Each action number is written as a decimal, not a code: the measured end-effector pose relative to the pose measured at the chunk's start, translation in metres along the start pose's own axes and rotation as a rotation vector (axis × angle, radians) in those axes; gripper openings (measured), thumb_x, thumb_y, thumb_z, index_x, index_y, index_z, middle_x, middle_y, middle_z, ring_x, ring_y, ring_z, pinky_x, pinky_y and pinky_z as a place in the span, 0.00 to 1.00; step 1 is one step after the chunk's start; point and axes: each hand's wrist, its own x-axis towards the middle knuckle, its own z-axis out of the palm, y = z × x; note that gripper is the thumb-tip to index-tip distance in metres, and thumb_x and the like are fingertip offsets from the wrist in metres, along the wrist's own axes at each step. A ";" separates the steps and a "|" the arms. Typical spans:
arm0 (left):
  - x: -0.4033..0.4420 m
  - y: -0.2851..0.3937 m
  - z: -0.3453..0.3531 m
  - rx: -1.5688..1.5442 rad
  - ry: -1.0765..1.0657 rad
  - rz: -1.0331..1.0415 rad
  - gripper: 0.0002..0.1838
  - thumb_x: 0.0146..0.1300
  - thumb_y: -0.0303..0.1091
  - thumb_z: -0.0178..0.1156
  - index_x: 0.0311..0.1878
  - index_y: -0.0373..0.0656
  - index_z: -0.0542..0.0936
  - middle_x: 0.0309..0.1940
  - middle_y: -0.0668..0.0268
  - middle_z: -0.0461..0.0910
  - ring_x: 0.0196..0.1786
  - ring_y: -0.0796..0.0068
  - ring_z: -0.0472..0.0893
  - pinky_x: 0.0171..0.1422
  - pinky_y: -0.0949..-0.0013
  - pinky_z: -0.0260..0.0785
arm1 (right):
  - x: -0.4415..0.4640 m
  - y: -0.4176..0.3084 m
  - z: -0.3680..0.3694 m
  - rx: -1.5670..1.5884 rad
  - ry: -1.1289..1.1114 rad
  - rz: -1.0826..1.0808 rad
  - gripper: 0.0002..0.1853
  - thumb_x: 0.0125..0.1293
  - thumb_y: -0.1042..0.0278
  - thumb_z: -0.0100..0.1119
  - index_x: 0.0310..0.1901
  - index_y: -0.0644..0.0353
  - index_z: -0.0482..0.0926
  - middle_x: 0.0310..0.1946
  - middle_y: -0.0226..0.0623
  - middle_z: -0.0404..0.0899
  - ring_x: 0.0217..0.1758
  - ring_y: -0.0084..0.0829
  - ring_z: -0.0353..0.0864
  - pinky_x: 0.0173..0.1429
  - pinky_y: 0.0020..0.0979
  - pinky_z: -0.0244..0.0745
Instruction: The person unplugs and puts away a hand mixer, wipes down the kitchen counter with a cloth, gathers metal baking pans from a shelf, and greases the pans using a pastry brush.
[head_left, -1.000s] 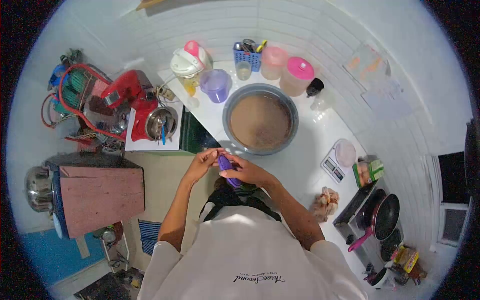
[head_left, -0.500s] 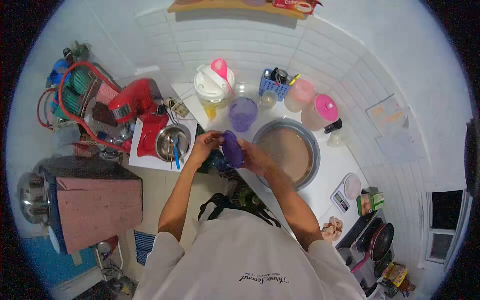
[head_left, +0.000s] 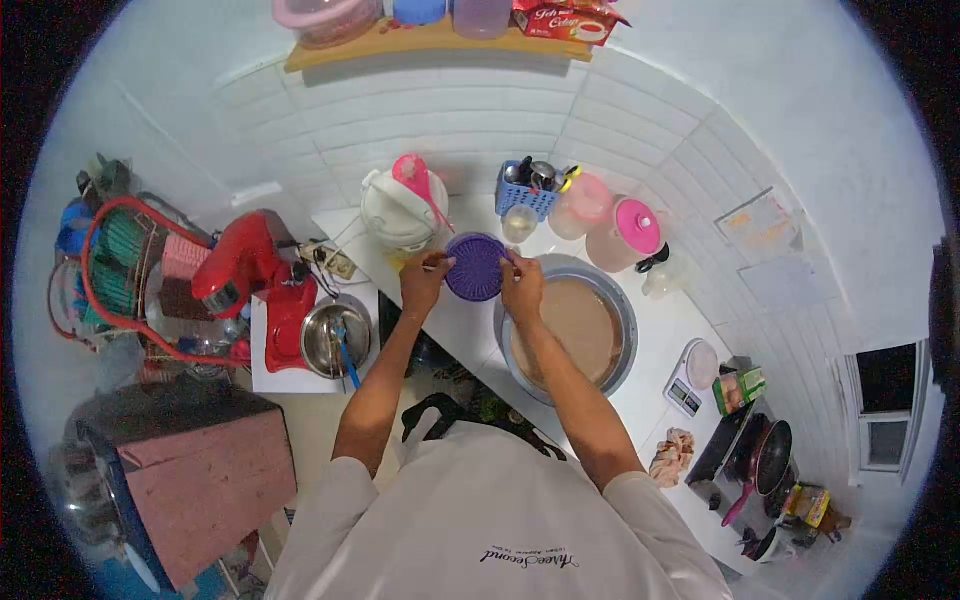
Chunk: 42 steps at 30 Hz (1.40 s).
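A round purple lid [head_left: 475, 268] with a ribbed top lies over the mouth of a purple see-through container [head_left: 466, 240] on the white counter; whether it is seated cannot be made out. My left hand [head_left: 421, 285] pinches the lid's left edge. On the opposite edge, my right hand [head_left: 522, 287] has its fingers closed on the rim. Just right of that hand stands a large grey metal basin [head_left: 628, 345] holding light brown liquid, and my right forearm passes over its left side.
Behind my hands are a white rice cooker [head_left: 385, 212] with a pink scoop, a blue utensil basket [head_left: 535, 203] and a pink-lidded jar [head_left: 625, 240]. A kitchen scale [head_left: 690, 378] sits to the right. Left are a red stand mixer [head_left: 280, 330] and steel bowl [head_left: 322, 350].
Both hands have carried the lid from near the counter's edge onto the purple container. It was tilted on edge and now lies flat. The view has tipped upward, showing more shelf.
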 end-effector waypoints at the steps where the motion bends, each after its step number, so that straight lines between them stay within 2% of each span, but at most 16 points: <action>1: 0.005 -0.008 0.004 0.073 0.025 0.064 0.18 0.60 0.39 0.74 0.48 0.36 0.86 0.36 0.59 0.87 0.39 0.68 0.86 0.45 0.65 0.80 | 0.004 0.003 0.004 -0.046 0.001 -0.009 0.20 0.72 0.57 0.60 0.57 0.62 0.84 0.39 0.51 0.83 0.48 0.48 0.80 0.56 0.46 0.75; 4: 0.012 -0.007 0.010 0.160 0.108 0.178 0.18 0.61 0.39 0.73 0.48 0.36 0.87 0.38 0.57 0.87 0.40 0.64 0.86 0.50 0.62 0.78 | 0.009 0.005 0.011 -0.129 -0.010 0.020 0.19 0.73 0.58 0.58 0.57 0.61 0.84 0.42 0.53 0.82 0.54 0.52 0.76 0.60 0.47 0.72; 7: 0.015 -0.011 0.011 0.182 0.140 0.211 0.18 0.63 0.40 0.71 0.49 0.36 0.86 0.39 0.56 0.87 0.42 0.62 0.86 0.51 0.61 0.77 | 0.015 0.000 0.014 -0.234 0.059 -0.141 0.15 0.72 0.64 0.61 0.55 0.60 0.86 0.42 0.50 0.81 0.43 0.45 0.80 0.48 0.40 0.77; 8: 0.017 -0.015 0.011 0.191 0.143 0.217 0.18 0.64 0.40 0.71 0.50 0.36 0.86 0.40 0.56 0.87 0.42 0.61 0.86 0.50 0.60 0.77 | 0.017 -0.002 0.015 -0.221 0.076 -0.162 0.15 0.73 0.64 0.60 0.55 0.60 0.86 0.41 0.51 0.81 0.42 0.47 0.81 0.48 0.41 0.77; 11: 0.015 -0.012 0.014 -0.182 -0.006 -0.181 0.20 0.70 0.46 0.66 0.49 0.36 0.86 0.41 0.53 0.87 0.44 0.59 0.86 0.50 0.59 0.76 | 0.020 0.005 0.024 -0.147 0.109 -0.176 0.15 0.75 0.64 0.57 0.55 0.60 0.86 0.37 0.55 0.81 0.40 0.52 0.81 0.48 0.47 0.77; 14: 0.026 -0.065 0.031 0.009 0.020 0.104 0.22 0.76 0.48 0.57 0.53 0.36 0.82 0.43 0.47 0.85 0.45 0.52 0.85 0.51 0.55 0.75 | 0.023 0.005 0.032 -0.092 0.091 -0.096 0.16 0.77 0.62 0.52 0.52 0.63 0.85 0.33 0.59 0.81 0.38 0.58 0.81 0.47 0.52 0.76; 20: 0.015 -0.042 0.042 0.230 0.097 0.265 0.18 0.81 0.43 0.45 0.56 0.37 0.75 0.43 0.41 0.81 0.48 0.36 0.80 0.50 0.47 0.71 | 0.034 -0.002 0.038 -0.184 0.066 0.034 0.19 0.81 0.55 0.44 0.45 0.65 0.75 0.35 0.62 0.82 0.42 0.64 0.81 0.45 0.56 0.73; 23: 0.009 -0.019 0.041 0.174 0.176 0.278 0.17 0.80 0.43 0.48 0.51 0.37 0.77 0.39 0.44 0.81 0.42 0.42 0.81 0.47 0.51 0.72 | 0.030 -0.005 0.044 -0.188 0.064 0.147 0.20 0.81 0.52 0.42 0.46 0.63 0.71 0.35 0.61 0.82 0.43 0.65 0.81 0.44 0.57 0.72; 26: 0.013 -0.030 0.045 0.127 0.153 0.146 0.17 0.80 0.43 0.50 0.49 0.37 0.78 0.33 0.50 0.79 0.34 0.57 0.80 0.42 0.58 0.71 | 0.030 -0.008 0.047 -0.089 0.105 0.177 0.20 0.81 0.50 0.42 0.46 0.62 0.70 0.35 0.60 0.82 0.42 0.66 0.80 0.44 0.57 0.72; 29: 0.023 -0.037 0.049 0.053 0.178 0.261 0.17 0.79 0.44 0.53 0.48 0.38 0.79 0.28 0.59 0.76 0.30 0.72 0.75 0.38 0.64 0.68 | 0.032 -0.009 0.050 -0.108 0.134 0.221 0.20 0.81 0.49 0.42 0.45 0.61 0.70 0.36 0.60 0.82 0.41 0.67 0.80 0.44 0.57 0.72; 32: 0.016 -0.016 0.046 -0.054 0.150 0.147 0.18 0.79 0.45 0.54 0.48 0.37 0.80 0.28 0.63 0.77 0.32 0.76 0.75 0.39 0.65 0.68 | 0.034 -0.024 0.043 -0.103 0.105 0.282 0.19 0.81 0.50 0.42 0.45 0.61 0.71 0.38 0.59 0.82 0.43 0.66 0.80 0.45 0.57 0.72; 34: 0.017 -0.022 0.047 -0.032 0.145 0.132 0.19 0.79 0.45 0.54 0.48 0.36 0.80 0.30 0.64 0.79 0.33 0.75 0.75 0.41 0.65 0.68 | 0.032 -0.025 0.040 -0.097 0.065 0.312 0.18 0.80 0.53 0.43 0.45 0.61 0.72 0.41 0.59 0.81 0.47 0.63 0.80 0.48 0.56 0.72; 37: 0.026 -0.024 0.050 -0.035 0.165 0.129 0.20 0.79 0.46 0.53 0.48 0.35 0.81 0.31 0.63 0.80 0.35 0.74 0.75 0.43 0.66 0.69 | 0.042 -0.011 0.038 -0.094 0.030 0.271 0.21 0.80 0.50 0.41 0.46 0.62 0.74 0.40 0.63 0.80 0.48 0.65 0.79 0.51 0.55 0.72; 39: 0.030 -0.024 0.054 -0.048 0.193 0.137 0.21 0.80 0.47 0.53 0.49 0.34 0.81 0.32 0.63 0.80 0.35 0.73 0.75 0.43 0.65 0.69 | 0.044 0.041 0.056 -0.074 -0.049 0.349 0.25 0.79 0.47 0.45 0.52 0.67 0.70 0.37 0.60 0.81 0.42 0.53 0.84 0.41 0.47 0.81; 41: 0.036 -0.037 0.055 -0.052 0.224 0.150 0.22 0.80 0.48 0.52 0.50 0.35 0.81 0.33 0.63 0.80 0.35 0.71 0.75 0.43 0.64 0.69 | 0.041 0.039 0.052 0.087 -0.086 0.477 0.27 0.78 0.50 0.50 0.59 0.71 0.65 0.37 0.58 0.80 0.39 0.44 0.87 0.36 0.41 0.87; 42: 0.041 -0.051 0.056 -0.162 0.188 0.055 0.22 0.80 0.48 0.52 0.51 0.35 0.81 0.35 0.63 0.80 0.35 0.72 0.76 0.43 0.65 0.69 | 0.034 0.005 0.036 0.241 -0.087 0.561 0.28 0.77 0.53 0.53 0.62 0.71 0.61 0.40 0.57 0.80 0.39 0.42 0.86 0.37 0.39 0.89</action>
